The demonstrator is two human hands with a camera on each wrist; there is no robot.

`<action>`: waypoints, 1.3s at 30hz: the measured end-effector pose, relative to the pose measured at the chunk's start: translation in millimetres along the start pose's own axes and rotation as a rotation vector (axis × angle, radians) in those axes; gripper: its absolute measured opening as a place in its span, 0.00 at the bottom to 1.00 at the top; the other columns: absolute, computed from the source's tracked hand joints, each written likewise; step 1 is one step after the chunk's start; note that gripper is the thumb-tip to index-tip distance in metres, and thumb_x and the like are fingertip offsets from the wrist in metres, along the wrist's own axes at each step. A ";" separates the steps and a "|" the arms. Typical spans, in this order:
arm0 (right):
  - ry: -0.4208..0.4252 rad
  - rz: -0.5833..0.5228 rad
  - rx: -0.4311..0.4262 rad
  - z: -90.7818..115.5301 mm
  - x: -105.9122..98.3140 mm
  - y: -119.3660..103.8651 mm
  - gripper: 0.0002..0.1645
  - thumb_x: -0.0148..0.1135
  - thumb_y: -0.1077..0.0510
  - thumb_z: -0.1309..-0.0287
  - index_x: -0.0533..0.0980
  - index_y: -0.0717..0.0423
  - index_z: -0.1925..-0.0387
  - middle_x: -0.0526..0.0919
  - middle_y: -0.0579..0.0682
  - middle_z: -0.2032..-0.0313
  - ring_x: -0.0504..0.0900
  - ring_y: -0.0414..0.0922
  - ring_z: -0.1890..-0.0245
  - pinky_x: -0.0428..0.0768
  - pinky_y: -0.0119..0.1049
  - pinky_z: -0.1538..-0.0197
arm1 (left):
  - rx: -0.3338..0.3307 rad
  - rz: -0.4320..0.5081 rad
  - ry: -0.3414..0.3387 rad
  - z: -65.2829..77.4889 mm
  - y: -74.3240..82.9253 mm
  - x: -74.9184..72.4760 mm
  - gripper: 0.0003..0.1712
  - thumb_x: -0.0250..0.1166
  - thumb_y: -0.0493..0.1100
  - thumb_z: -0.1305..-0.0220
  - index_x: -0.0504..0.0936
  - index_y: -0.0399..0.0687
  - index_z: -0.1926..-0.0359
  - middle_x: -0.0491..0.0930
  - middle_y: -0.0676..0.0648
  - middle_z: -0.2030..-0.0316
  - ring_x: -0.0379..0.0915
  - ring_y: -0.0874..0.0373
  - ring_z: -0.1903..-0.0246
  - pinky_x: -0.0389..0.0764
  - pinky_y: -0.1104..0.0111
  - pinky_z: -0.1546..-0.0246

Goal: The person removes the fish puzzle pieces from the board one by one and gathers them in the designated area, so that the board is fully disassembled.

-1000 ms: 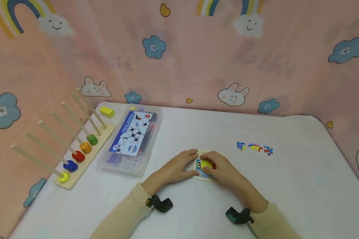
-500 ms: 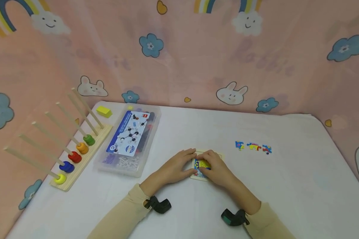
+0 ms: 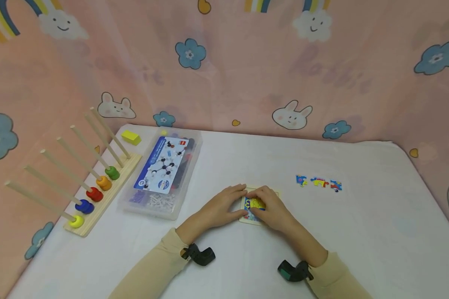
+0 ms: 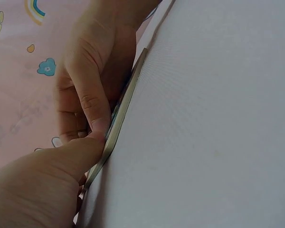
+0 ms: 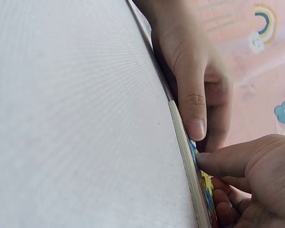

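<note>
A small wooden jigsaw board [image 3: 251, 221] with a pale frame and a colourful picture lies flat on the white table. My left hand [image 3: 221, 209] rests at its left side, thumb and fingers spread along the frame. From the right, my right hand [image 3: 278, 212] reaches over the board. Its thumb and bent fingers sit about a yellow jigsaw piece [image 3: 257, 203], whose right part is hidden by the hand. In the right wrist view, the right thumb [image 5: 223, 160] touches the picture near the left thumb [image 5: 194, 107]. The left wrist view shows the board's edge [image 4: 118, 121] side-on.
Several loose jigsaw pieces [image 3: 319, 182] lie right of the hands. On the left stand a clear plastic box [image 3: 179, 203] with a molecule picture and a wooden peg rack [image 3: 97, 216] with coloured beads. A yellow block [image 3: 131, 137] lies behind them.
My right hand has shifted slightly left over the board, closer to the left hand. The left hand stays at the board's left side. The loose pieces have not moved.
</note>
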State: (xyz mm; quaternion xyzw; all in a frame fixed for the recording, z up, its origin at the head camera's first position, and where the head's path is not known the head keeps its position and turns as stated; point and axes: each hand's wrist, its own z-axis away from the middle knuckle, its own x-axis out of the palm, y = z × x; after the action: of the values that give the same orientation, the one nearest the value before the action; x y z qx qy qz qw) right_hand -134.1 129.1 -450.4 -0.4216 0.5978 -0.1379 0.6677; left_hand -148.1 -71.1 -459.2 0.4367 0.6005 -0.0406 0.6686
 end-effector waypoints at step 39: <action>0.029 0.086 0.016 6.7 -33.2 2.9 0.20 0.64 0.61 0.44 0.77 0.55 0.48 0.77 0.52 0.50 0.72 0.50 0.47 0.75 0.52 0.43 | -0.015 -0.003 -0.004 0.0 0.3 0.9 0.36 0.64 0.54 0.38 0.67 0.40 0.34 0.62 0.46 0.31 0.54 0.54 0.30 0.54 0.63 0.28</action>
State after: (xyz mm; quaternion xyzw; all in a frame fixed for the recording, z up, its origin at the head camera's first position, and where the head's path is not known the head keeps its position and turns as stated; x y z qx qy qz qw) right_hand -137.1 156.4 -430.3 -0.3882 0.6239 -0.1202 0.6675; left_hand -147.6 -70.5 -459.8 0.4307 0.6000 -0.0378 0.6731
